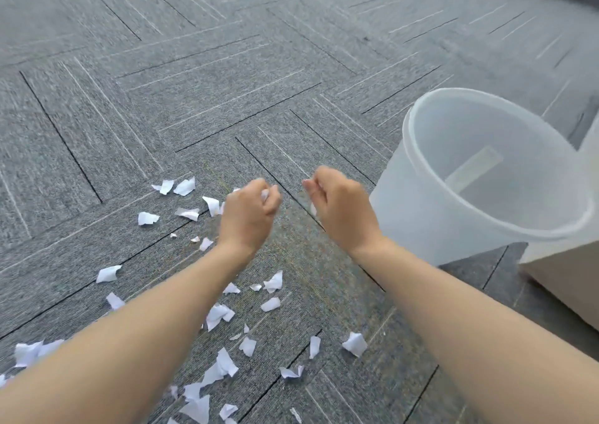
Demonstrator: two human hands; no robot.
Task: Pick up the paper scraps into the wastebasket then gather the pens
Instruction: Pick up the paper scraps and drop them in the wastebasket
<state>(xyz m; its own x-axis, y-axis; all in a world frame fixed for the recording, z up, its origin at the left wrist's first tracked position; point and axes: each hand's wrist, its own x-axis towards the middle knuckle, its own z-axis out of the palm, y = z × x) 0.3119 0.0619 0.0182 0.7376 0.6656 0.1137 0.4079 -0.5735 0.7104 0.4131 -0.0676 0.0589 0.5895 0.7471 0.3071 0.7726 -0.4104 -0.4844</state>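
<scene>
Scraps are lying strewn over the carpet; the left hand is curling around one, the right hand is curling too, contents unclear. Loose fists risk dropping bits short of the wastebasket.

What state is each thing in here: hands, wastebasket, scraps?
Left hand: fingers curled shut on a white scrap, raised above the carpet.
Right hand: fingers curled shut; a bit of white shows below them, whether it is held I cannot tell.
Wastebasket: upright, open, no scraps visible inside.
Scraps: most lie scattered on the carpet, not yet picked up.
Pens: none in view.
</scene>
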